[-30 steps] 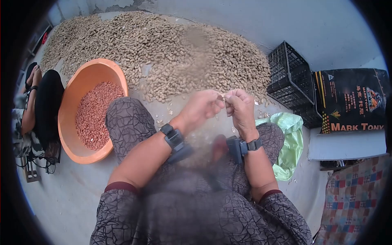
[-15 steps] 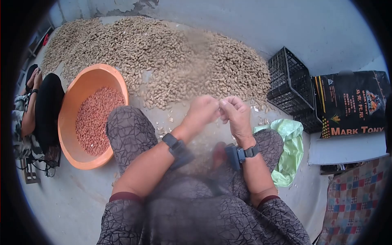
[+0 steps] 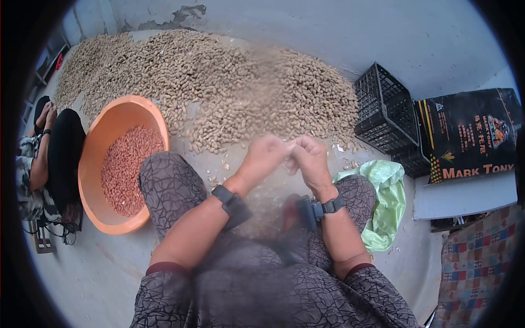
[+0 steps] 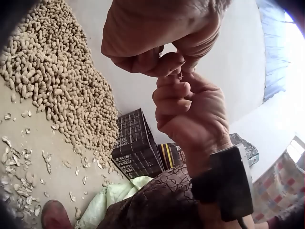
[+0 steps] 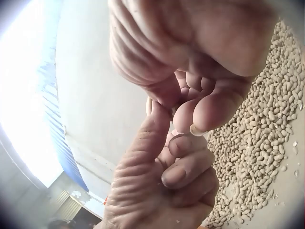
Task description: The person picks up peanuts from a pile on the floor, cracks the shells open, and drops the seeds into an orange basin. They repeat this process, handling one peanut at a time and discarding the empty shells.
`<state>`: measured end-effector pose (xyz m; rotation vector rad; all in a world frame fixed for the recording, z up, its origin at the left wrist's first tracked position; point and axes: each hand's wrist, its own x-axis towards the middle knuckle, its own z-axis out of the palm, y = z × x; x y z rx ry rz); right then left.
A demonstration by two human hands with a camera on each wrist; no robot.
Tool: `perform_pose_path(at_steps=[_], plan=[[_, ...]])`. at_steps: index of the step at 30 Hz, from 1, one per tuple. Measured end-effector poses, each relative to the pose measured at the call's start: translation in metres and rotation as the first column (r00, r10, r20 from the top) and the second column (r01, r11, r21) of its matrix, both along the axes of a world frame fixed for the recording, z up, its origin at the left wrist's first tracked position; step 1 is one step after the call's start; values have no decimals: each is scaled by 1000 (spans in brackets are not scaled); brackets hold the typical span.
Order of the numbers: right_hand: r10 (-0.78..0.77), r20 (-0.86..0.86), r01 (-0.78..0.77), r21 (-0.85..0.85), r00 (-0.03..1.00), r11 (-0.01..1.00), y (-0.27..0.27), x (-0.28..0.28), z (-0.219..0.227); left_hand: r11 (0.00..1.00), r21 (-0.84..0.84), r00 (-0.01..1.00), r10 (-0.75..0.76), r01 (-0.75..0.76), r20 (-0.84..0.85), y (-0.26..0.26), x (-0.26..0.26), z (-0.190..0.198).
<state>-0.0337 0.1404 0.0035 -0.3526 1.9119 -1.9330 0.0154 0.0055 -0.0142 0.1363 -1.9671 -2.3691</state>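
Observation:
My left hand [image 3: 265,161] and right hand [image 3: 310,161] meet fingertip to fingertip above the floor, between the knees. They pinch a peanut [image 5: 173,112] between them; only a pale sliver shows in the right wrist view, the rest hidden by fingers. In the left wrist view the left hand's curled fingers [image 4: 164,64] lie over those of the right. Beyond the hands spreads a large heap of unshelled peanuts [image 3: 219,82]. An orange basin [image 3: 90,180] beside the left knee holds shelled red peanuts [image 3: 128,169].
Empty shells [image 4: 24,181] litter the floor near a red shoe [image 4: 56,214]. A pale green sack [image 3: 389,208] lies by the right knee. Black crates [image 3: 385,109] and a black printed bag [image 3: 470,136] stand along the wall at right. Another person [image 3: 38,169] sits at far left.
Both hands have come closer together, their fingertips now touching, and sit slightly lower in the head view. The whole scene has shifted a little downward as the head tilted.

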Motion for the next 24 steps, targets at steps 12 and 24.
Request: perform_pose_path(at_steps=[12, 24], plan=[[88, 200, -71, -90, 976, 993, 9, -1, -3, 987, 107, 975, -141, 124, 171, -4, 1, 3], [67, 208, -19, -221, 976, 975, 11, 1, -3, 885, 446, 981, -183, 135, 65, 1, 12, 10]])
